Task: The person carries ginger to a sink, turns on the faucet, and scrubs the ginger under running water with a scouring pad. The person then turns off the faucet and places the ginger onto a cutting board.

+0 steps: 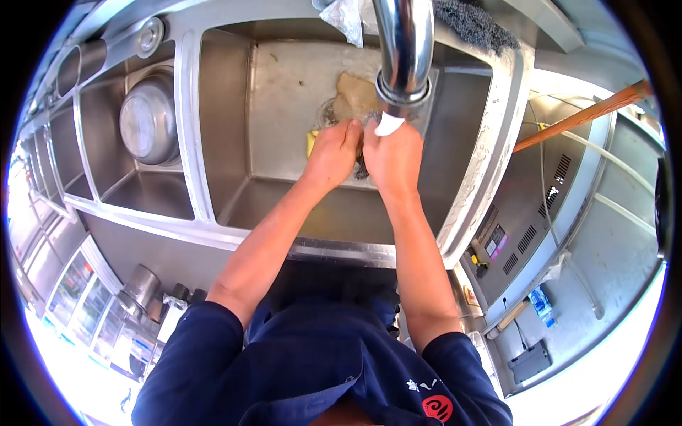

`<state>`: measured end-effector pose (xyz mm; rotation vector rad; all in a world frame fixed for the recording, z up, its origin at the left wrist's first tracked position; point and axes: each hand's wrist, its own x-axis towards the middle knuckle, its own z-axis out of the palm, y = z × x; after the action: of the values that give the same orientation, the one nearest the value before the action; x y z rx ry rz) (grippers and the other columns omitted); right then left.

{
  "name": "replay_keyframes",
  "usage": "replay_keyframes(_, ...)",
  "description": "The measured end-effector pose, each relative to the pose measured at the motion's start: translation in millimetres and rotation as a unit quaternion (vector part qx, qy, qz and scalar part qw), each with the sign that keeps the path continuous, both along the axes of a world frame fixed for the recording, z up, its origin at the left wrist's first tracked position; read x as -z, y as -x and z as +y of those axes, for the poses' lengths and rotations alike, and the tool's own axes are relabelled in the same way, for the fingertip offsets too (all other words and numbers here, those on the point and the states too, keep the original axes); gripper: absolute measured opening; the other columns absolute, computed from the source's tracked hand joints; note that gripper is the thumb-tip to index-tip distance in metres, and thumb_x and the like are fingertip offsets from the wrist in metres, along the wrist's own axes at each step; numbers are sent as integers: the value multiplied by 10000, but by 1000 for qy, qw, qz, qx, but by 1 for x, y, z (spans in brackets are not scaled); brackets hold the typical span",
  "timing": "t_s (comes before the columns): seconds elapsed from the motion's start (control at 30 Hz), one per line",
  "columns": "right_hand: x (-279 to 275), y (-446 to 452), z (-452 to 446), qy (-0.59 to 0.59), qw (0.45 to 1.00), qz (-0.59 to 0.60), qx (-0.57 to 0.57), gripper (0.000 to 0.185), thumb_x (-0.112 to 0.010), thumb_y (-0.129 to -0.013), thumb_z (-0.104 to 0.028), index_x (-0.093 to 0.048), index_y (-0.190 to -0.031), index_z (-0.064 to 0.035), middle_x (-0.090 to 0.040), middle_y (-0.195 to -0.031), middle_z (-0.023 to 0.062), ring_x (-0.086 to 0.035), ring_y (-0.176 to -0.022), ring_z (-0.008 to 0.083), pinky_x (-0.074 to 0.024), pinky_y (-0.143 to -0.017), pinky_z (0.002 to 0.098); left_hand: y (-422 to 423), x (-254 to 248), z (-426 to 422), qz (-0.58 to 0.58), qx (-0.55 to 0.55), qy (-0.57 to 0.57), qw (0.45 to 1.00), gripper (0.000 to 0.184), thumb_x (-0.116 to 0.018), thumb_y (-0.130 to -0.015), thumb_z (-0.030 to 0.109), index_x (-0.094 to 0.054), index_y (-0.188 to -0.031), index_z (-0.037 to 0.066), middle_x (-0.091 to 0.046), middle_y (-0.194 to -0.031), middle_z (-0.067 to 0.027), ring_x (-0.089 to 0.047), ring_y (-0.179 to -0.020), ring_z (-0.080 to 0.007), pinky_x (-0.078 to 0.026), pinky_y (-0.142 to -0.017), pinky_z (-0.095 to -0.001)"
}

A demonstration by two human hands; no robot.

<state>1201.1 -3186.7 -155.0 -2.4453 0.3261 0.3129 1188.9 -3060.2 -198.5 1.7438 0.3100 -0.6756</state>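
Observation:
My left hand (332, 157) and my right hand (394, 157) meet over the steel sink (284, 92), below the chrome faucet (405, 46). Both have their fingers curled around a dark scrubber (361, 169), of which only small parts show between them. White water or foam (388, 124) shows at the faucet's mouth, against my right hand. A tan, flat piece (356, 96) lies on the sink floor just beyond my fingers. Something yellow (311, 142) sits at the left edge of my left hand.
A metal bowl (142, 121) rests in the left basin. Clear plastic (342, 20) and a dark mesh pad (472, 25) lie on the back rim. A wooden handle (582, 117) slants in at the right, near a vented steel appliance (526, 206).

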Motion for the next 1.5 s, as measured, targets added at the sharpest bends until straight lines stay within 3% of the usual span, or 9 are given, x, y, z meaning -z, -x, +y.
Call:
replay_keyframes(0.13,-1,20,-14,-217,973,-71,9,180,-667,-866,-37,-610,-1029,15,-688,-887,209,-664,-795,417,-534,-708,441,-10,-9,0,164,-95,152,970,443,-422,-1060,330,-560,-804,-4,-550,-621,-111,-505,-506,-233,-406,-519,-383)
replay_keyframes(0.2,1,23,-22,-180,981,-77,-4,247,-687,-907,-54,-668,-1136,36,-708,-828,162,-682,-727,233,-532,-699,344,-12,-19,-3,230,-79,162,956,441,-421,-1059,350,-550,-780,34,-518,-615,-41,-439,-467,-129,-341,-453,-319)
replay_keyframes(0.37,46,-10,-43,-76,995,-53,37,205,-674,-929,-164,-584,-896,17,-650,-768,257,-641,-759,467,-515,-672,472,-8,-3,-1,205,-54,163,964,435,-419,-1067,380,-572,-843,39,-547,-631,-60,-451,-463,-149,-327,-450,-312)
replay_keyframes(0.53,17,18,-63,-311,942,19,120,226,-721,-931,-148,-558,-867,-4,-705,-1046,134,-579,-818,115,-500,-745,310,-17,9,3,348,-164,377,843,432,-423,-1078,417,-626,-1104,36,-629,-769,-105,-539,-548,-169,-404,-494,-327)
replay_keyframes(0.67,15,42,-19,-142,983,-114,-14,205,-749,-889,-118,-589,-939,1,-684,-1105,153,-685,-909,239,-512,-762,334,-10,10,-22,322,-317,314,835,294,-504,-1076,283,-630,-1182,40,-656,-985,-76,-617,-841,-177,-501,-712,-345)
replay_keyframes(0.83,33,35,-40,-307,940,63,138,173,-703,-886,-49,-541,-851,2,-712,-1055,159,-644,-777,332,-523,-712,380,-7,27,-20,318,-311,301,844,288,-547,-1062,268,-656,-1189,33,-654,-1133,-59,-600,-1022,-168,-490,-845,-340)
replay_keyframes(1.07,7,22,-40,-243,965,-49,-86,192,-712,-840,21,-529,-897,27,-702,-1177,161,-629,-765,361,-516,-681,369,-12,18,-14,302,-264,333,853,280,-501,-1074,253,-710,-1134,77,-676,-1113,-58,-604,-1015,-186,-478,-887,-370)
replay_keyframes(1.2,9,40,-61,-238,971,-22,-12,189,-737,-832,1,-552,-870,15,-709,-1190,164,-675,-772,306,-543,-697,366,-25,22,-18,335,-364,370,786,282,-545,-1070,284,-647,-1176,44,-675,-1079,-88,-637,-955,-192,-529,-792,-373)
replay_keyframes(1.5,8,36,-77,-156,987,-24,-16,148,-734,-852,-30,-612,-927,9,-720,-1098,158,-668,-804,254,-527,-698,359,-22,25,6,277,-324,383,820,270,-636,-995,136,-582,-1233,23,-651,-1117,-99,-646,-1030,-218,-537,-893,-386)
